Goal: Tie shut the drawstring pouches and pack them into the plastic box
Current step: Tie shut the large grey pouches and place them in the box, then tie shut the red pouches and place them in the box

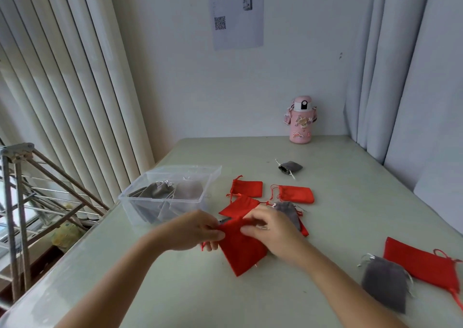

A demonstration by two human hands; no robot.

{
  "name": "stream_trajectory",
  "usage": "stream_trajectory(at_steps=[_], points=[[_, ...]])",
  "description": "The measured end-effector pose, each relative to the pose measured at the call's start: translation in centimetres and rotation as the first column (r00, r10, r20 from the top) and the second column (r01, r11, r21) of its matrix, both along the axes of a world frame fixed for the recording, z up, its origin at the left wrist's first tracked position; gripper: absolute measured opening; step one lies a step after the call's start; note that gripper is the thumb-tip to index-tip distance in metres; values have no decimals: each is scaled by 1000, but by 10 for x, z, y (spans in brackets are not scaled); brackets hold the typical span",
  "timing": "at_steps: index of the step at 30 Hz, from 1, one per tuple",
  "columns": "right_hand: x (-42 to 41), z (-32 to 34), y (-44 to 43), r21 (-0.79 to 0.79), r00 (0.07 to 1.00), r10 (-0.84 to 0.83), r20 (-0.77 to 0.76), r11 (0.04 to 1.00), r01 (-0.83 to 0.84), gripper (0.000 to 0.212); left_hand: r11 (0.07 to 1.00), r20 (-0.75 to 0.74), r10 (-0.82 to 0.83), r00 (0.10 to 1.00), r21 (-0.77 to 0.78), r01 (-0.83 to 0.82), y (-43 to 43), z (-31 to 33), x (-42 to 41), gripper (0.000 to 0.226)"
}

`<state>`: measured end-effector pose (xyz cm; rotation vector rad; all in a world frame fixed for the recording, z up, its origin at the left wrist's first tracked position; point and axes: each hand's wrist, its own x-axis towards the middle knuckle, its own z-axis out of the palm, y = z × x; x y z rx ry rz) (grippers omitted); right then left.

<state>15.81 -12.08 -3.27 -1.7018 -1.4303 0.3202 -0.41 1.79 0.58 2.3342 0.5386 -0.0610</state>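
Box (135, 209): open, near the left edge of the worktop (175, 290); grey pouches (160, 191) already inside.
Left hand (193, 230): pinches the left side of the red pouch (241, 252) mouth; a cord (204, 248) end shows below the fingers.
Red pouch: flat on the worktop, mid-width, toward the front edge, just right of the box; not yet packed. Knot state cannot be told.
Right hand (270, 230): fingers curled, pinching the right side of the mouth.
Loose pouches (297, 194): red and grey, beyond the hands and near the right edge.
Risk 1: an uneven pull may slip the cord from a pinch; the mouth reopens.
Risk 2: a grey pouch lies just behind the right hand; its cord may snag and drag along.
Risk 3: a slack knot may open during packing.
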Motion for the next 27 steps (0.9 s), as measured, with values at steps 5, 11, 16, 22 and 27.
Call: stream_trajectory(at_steps=[5, 11, 16, 22, 27], points=[[30, 11, -10, 120, 904, -69, -423, 984, 132, 10, 998, 267, 62, 962, 4, -65, -7, 4, 28, 37], [56, 13, -15, 191, 721, -42, -691, 952, 238, 20, 901, 445, 323, 835, -413, -129, -16, -4, 74, 23], [65, 17, -21, 224, 697, -184, -693, 864, 451, 13, 808, 475, 502, 723, -555, -196, -21, -11, 98, 21], [70, 16, -18, 210, 661, -344, -667, 764, 610, 48, 651, 424, 632, 649, -745, -146, -20, -18, 104, 49], [68, 22, -16, 217, 194, 141, -971, 862, 458, 31, 309, 349, 667, 658, -934, 182, -28, -14, 103, 44]])
